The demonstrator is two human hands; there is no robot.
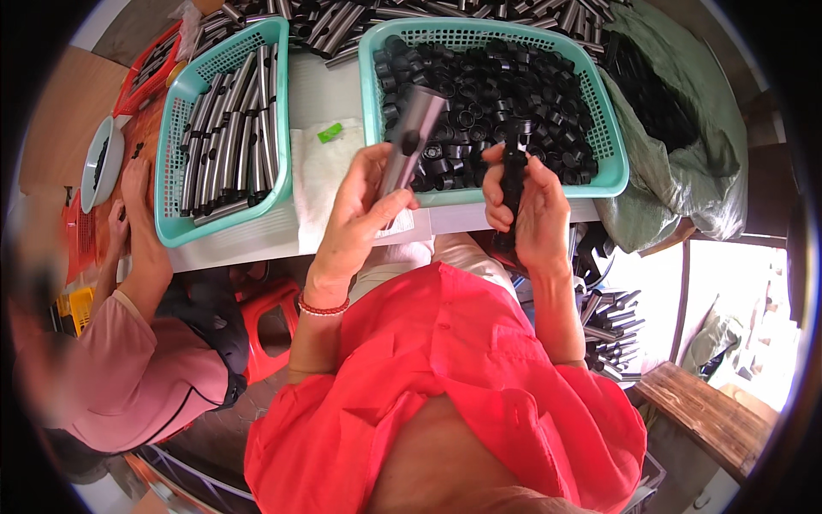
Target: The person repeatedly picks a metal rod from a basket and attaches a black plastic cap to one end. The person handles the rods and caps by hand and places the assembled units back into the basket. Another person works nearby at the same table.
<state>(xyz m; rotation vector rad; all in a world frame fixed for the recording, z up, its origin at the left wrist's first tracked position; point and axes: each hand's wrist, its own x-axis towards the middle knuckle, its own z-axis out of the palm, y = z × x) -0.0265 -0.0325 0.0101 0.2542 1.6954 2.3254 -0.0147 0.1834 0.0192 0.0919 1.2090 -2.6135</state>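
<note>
My left hand (360,197) is closed around a metal tube (421,116), a grey cylinder with a dark oval opening in its side. The tube tilts up and to the right over the near edge of a turquoise basket (610,158) filled with small black ring-like plastic parts (479,90). In my right hand (548,214) is a slim black rod-shaped tool (514,184), held upright between thumb and fingers. A small shiny piece shows near its top; its exact kind is unclear. The two hands are apart, both just above the table's front edge.
Left of me, a second turquoise basket (278,128) holds metal tubes (231,128). A green scrap (330,133) lies on a white cloth (321,188). More tubes (342,30) pile up behind. A green sack (685,111) stands right. A co-worker in pink (128,368) works at left.
</note>
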